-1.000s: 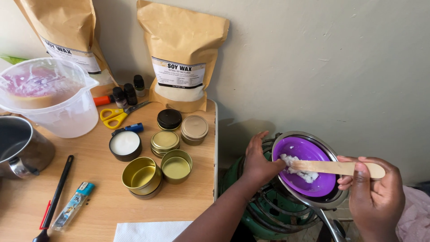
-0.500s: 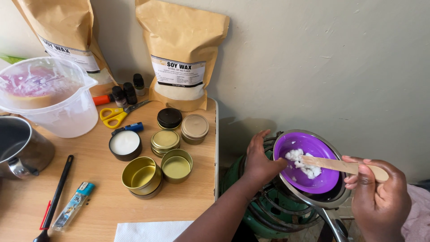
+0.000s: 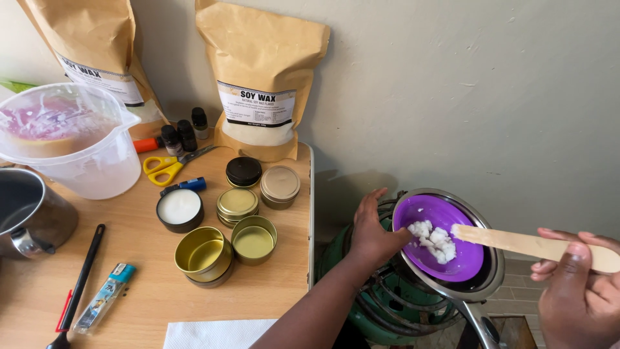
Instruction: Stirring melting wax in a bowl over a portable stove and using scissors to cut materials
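Left hand (image 3: 373, 231) steadying purple bowl (image 3: 452, 249), right hand (image 3: 581, 291) holding wooden stick (image 3: 516, 240)

Table (image 3: 284, 284) fills left of frame, stove (image 3: 387, 304) lower right beside it. Pan (image 3: 491, 271) on stove, bowl (image 3: 445, 238) in pan, wax lumps (image 3: 433, 239) in bowl. Two bags (image 3: 261, 77) against wall at top. Jug (image 3: 71, 139) upper left, pot (image 3: 29, 213) below it. Tins (image 3: 239, 216) centre table, scissors (image 3: 169, 167) behind them. Lighter (image 3: 103, 297) and napkin (image 3: 213, 333) along bottom.
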